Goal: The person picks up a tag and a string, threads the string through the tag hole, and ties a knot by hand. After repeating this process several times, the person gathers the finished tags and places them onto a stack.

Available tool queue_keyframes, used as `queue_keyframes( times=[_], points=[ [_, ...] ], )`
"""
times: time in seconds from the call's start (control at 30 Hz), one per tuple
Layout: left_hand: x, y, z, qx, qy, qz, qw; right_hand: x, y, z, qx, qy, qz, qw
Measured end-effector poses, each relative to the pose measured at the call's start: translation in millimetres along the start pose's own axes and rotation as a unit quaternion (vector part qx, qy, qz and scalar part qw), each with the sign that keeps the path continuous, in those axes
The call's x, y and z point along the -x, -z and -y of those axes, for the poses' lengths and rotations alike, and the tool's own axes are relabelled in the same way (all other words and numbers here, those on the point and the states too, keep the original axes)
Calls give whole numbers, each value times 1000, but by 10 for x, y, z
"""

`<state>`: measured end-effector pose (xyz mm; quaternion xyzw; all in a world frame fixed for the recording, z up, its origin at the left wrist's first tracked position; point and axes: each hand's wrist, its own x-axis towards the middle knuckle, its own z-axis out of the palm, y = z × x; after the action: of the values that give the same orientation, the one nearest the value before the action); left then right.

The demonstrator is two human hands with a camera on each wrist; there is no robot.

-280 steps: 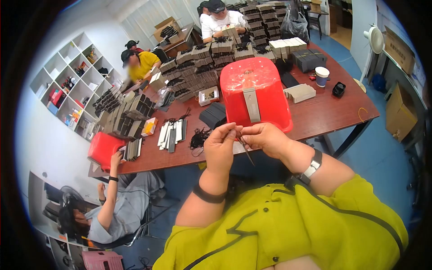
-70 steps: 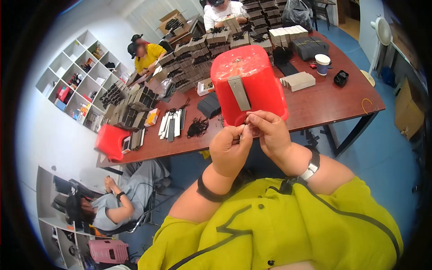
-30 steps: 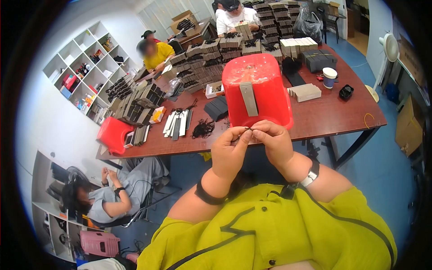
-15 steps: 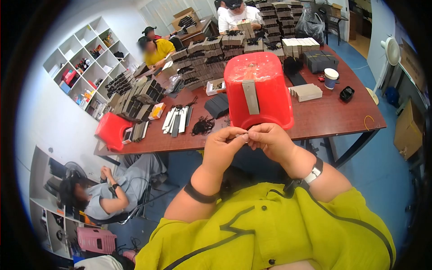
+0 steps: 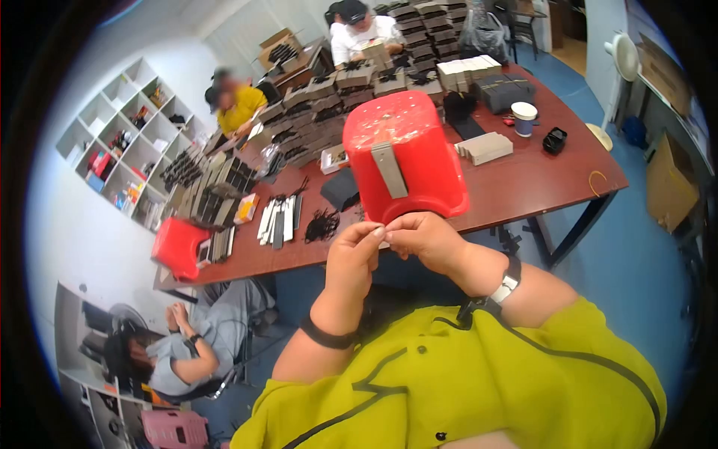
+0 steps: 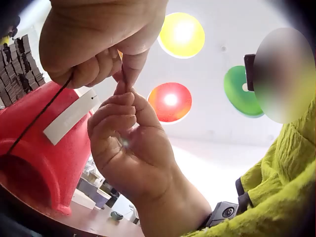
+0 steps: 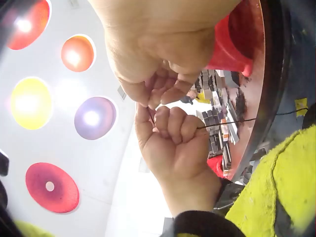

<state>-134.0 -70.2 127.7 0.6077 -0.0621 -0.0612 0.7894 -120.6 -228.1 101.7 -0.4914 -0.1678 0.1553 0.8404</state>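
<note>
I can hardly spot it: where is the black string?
Left wrist view: the black string trails from the left hand down across the red bucket.

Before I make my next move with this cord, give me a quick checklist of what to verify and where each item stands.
1. Left hand grips cord: ok, it runs out of the curled fingers.
2. Right hand pinches it too: cannot tell, its fingertips meet the left's and the cord is hidden there.
3. Loose length free of knots: ok, it runs straight in both wrist views.
4. Far end clear of snags: cannot tell, it leaves the frame.
5. Bin flat on table: ok, upturned, just beyond the hands.
6. Strip on bin: ok.
</note>
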Motion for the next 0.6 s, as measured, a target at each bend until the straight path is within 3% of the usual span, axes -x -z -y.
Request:
queue_keyframes(
  times=[0.13,0.27,0.33,0.37,0.47,0.6],
  points=[
    [-35,-36,77,15,-15,11,1000,-34,-21,-80,-24,23,-18,999],
    [-70,-5,80,-2,-27,47,999,-75,30,-114,-189,55,-45,979],
    [-95,111,90,-111,-80,69,988,-73,34,28,-272,52,-79,958],
    [-84,168,73,-111,-80,68,988,-76,62,111,-271,51,-78,958],
    [-25,484,-22,-285,-25,42,957,-114,271,356,-301,123,-163,931],
    [-62,944,-19,-302,-28,52,951,-101,510,566,-224,176,-213,935]
  ],
)
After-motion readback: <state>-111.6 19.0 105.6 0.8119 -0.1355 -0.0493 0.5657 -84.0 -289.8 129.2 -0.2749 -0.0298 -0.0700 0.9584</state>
